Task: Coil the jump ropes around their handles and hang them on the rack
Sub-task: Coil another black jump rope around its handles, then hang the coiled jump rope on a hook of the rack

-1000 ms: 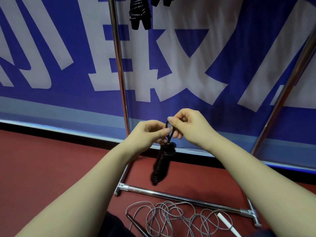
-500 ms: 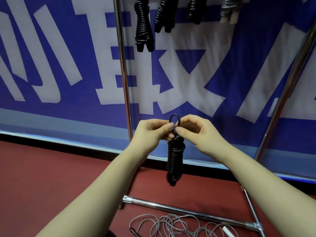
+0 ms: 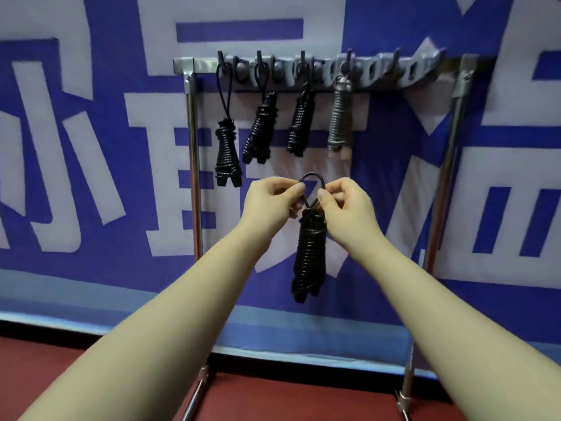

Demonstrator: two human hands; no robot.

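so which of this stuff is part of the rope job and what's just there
In the job: coiled black rope, pinched at its top by left hand and right hand; rack; hung black ropes and hung grey rope, already done.
Just there: blue banner; red floor.

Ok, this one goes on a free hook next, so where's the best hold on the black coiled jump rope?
Its top loop, pinched low on each side, left hand from the left, right hand from the right: that leaves the loop open for a free hook while the coil hangs below.
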